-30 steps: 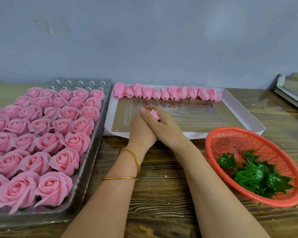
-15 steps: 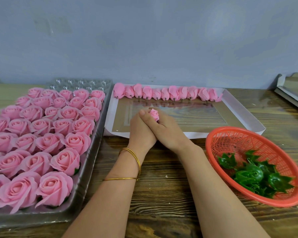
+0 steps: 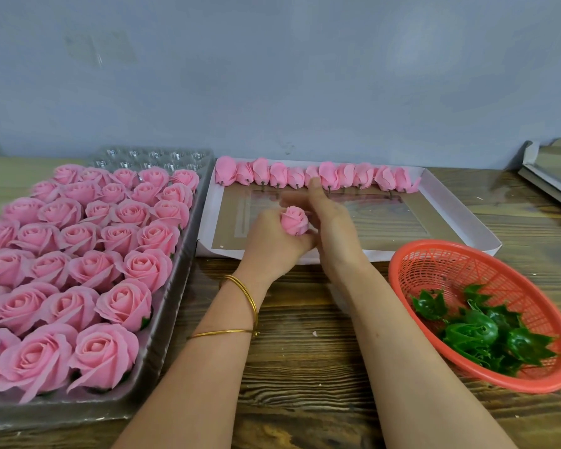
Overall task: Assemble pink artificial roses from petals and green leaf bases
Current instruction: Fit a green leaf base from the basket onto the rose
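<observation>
Pink rose bud (image 3: 294, 221): held upright in the left grip (image 3: 270, 244), above the near-left part of the white box (image 3: 457, 218). Its rolled petals show above the fingers.
Left grip: closed round the lower half of the rose bud, fingers and thumb curled about it. The wrist lies over the near edge of the white box.
Right grip (image 3: 334, 234): spread wide, fingers straight, nothing held. It stands just right of the rose bud, forefinger pointing at the far row of buds (image 3: 329, 173). The fingers are blurred, so contact with the rose bud cannot be told.
White box: shallow, flat on the bench (image 3: 305, 367), between the clear tray (image 3: 172, 319) and the red basket (image 3: 450, 273).
Row of buds: pink, side by side along the far wall of the white box, short stems pointing to the near side.
Clear tray: plastic, on the left of the bench, with moulded cups showing at its far end.
Finished roses (image 3: 110, 264): pink, open-petalled, packed in rows in the clear tray.
Red basket: plastic mesh, on the right of the bench, just beside the near-right corner of the white box.
Leaf bases (image 3: 473, 332): dark green, glossy, heaped loose in the near half of the red basket.
Bangles (image 3: 244, 293): two thin gold bands on the left wrist and forearm.
Bench: dark grained wood, set against a blue-grey wall.
</observation>
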Demonstrator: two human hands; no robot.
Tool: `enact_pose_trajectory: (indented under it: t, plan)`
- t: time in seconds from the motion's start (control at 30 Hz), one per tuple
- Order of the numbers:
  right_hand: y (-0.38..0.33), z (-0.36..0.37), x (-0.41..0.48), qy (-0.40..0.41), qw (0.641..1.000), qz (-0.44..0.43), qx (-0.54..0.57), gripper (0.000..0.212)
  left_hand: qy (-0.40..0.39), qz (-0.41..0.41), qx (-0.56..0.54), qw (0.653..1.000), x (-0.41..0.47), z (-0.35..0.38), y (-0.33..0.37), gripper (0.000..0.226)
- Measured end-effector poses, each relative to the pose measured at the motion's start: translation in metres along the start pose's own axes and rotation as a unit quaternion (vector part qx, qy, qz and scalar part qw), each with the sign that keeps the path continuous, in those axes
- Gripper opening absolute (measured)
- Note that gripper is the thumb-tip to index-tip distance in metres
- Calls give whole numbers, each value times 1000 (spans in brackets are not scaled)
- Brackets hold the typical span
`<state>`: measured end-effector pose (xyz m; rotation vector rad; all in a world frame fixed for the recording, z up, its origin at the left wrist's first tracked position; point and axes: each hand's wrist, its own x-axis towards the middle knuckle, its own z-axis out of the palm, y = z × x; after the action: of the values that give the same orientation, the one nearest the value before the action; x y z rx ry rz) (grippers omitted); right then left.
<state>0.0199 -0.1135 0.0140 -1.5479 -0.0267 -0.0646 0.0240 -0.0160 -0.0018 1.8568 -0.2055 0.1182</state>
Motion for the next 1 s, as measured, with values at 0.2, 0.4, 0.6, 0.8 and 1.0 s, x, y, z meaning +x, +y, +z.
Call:
enact_pose_trajectory:
  t: [0.2,0.4,0.6,0.8,1.0]
  plan:
    - [-2,2,0,15,994,-58,90,35,-54,-6,26,998,-1,-2,0,11]
    - [0,6,-3,-43,996,-64,47,49,-59,49,85,993,0,-2,4,17]
    - [3,7,-3,-50,995,-87,0,33,-51,54,130,989,-2,-3,9,9]
    - [2,7,-6,-69,993,-82,-57,18,-53,64,200,976,-3,-3,12,32]
    - [-1,6,-12,-87,996,-1,-25,22,-38,53,207,976,0,0,7,17]
